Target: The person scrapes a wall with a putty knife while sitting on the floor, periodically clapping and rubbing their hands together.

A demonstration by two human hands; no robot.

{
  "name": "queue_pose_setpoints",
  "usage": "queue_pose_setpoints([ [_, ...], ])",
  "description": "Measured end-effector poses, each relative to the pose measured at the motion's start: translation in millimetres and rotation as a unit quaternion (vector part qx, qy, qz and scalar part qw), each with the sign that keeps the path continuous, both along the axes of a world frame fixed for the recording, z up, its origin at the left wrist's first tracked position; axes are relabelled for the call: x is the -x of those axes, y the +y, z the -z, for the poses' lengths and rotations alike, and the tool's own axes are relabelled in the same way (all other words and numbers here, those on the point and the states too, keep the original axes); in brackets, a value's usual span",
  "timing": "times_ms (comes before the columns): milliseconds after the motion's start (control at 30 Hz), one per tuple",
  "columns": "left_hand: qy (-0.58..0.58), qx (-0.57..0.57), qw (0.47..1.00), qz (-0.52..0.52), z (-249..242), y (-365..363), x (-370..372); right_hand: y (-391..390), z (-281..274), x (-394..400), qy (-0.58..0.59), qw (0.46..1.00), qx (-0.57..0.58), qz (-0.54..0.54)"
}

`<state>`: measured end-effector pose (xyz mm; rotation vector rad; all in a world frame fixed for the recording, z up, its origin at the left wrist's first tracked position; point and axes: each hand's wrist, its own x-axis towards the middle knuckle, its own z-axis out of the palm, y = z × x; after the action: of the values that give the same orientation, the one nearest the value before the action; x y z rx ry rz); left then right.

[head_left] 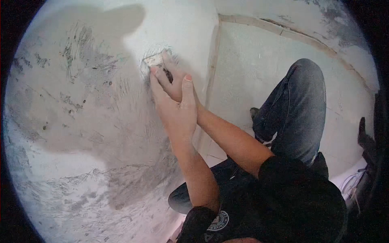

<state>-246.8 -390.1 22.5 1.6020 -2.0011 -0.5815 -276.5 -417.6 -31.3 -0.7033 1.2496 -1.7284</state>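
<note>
A small pale, flat piece [154, 61] with a whitish face and a darker edge lies against the patchy plastered wall [117, 81]. My right hand [175, 77] holds it, one fingertip at its upper right corner. Overlapping the right hand from below, my left hand [176, 115] has its thumb up along the right hand and its fingertips at the lower edge of the same piece. Both hands are closed together around it. Pale dust coats the fingers, and a dark gap shows between them. Fine scratch marks surround the piece on the wall.
Dark stains and rough streaks cover the wall at left. A tiled floor [239, 52] with a skirting strip [279, 29] extends to the right. My bent knee in jeans [302, 97] stands close to the wall. Cables [353, 181] lie at the far right.
</note>
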Motion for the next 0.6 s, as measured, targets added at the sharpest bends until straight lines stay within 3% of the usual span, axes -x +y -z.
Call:
queue_pose_setpoints([
  [33,0.013,-0.005,1.000,0.008,1,1,-1,-4,-2,4,-0.004,0.999,0.027,0.035],
  [133,0.027,-0.008,1.000,0.008,-6,5,-2,3,-2,-5,-0.040,0.999,0.023,-0.012],
  [167,0.030,-0.005,1.000,0.007,-14,6,1,0,23,-27,0.277,0.932,0.120,0.201],
  [200,0.035,-0.002,0.999,0.007,-23,7,5,-2,17,-22,0.277,0.931,0.126,0.203],
  [267,0.046,-0.001,0.999,-0.001,-35,15,12,1,4,-7,0.067,0.998,-0.002,-0.019],
  [333,0.048,-0.010,0.999,-0.015,-41,28,11,1,6,-15,0.078,0.997,-0.006,-0.018],
  [400,0.047,-0.011,0.999,-0.021,-43,31,10,-8,11,-25,0.075,0.992,0.054,0.083],
  [433,0.047,-0.007,0.999,-0.020,-42,29,12,8,-15,0,0.005,0.999,-0.007,-0.031],
  [567,0.037,0.009,0.999,-0.030,-22,33,3,9,-8,-16,-0.007,0.998,0.047,0.036],
  [600,0.032,0.022,0.999,-0.033,-11,35,-6,15,-7,-14,0.040,0.998,0.046,0.027],
])
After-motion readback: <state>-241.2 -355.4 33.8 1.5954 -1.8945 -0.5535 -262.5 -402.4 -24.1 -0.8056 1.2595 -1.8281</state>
